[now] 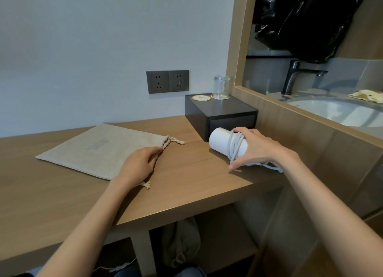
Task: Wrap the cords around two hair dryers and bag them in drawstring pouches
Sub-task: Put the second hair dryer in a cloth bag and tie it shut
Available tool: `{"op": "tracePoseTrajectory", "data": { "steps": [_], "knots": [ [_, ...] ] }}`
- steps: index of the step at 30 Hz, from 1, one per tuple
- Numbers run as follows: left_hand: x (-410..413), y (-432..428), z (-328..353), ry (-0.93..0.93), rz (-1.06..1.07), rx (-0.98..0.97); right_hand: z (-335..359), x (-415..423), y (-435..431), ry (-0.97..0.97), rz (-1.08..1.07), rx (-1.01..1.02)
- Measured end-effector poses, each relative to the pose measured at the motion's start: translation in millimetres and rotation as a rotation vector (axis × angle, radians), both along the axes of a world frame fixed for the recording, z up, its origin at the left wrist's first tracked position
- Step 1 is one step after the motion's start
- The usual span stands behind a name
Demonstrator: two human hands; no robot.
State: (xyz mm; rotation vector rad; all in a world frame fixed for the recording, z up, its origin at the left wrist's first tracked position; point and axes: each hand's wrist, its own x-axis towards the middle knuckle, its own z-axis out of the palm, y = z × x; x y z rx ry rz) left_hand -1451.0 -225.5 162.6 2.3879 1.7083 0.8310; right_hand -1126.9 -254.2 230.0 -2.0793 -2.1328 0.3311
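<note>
Rear of hair dryer [222, 140] hidden under right hand [259, 148], pouch [99, 150] print unreadable (too faint), sink [342, 112] cut off.

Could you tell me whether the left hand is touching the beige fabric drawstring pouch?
Touching. The head view shows the left hand lying on the beige fabric drawstring pouch, fingertips at its gathered mouth.

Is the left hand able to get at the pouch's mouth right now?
Probably yes: the left hand rests on the pouch, its fingertips right at the gathered mouth, with nothing in between.
</note>
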Motion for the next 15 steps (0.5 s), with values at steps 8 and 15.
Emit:
{"op": "tracePoseTrajectory", "data": {
  "steps": [8,15],
  "knots": [
    [-4,-8,5,-0.105,0.256,0.085,-14,-43,-17,0.012,0.256,0.193],
    [-11,-16,13,-0.017,0.369,0.069,-29,-80,-19,-0.081,0.367,0.409]
  ]
}}
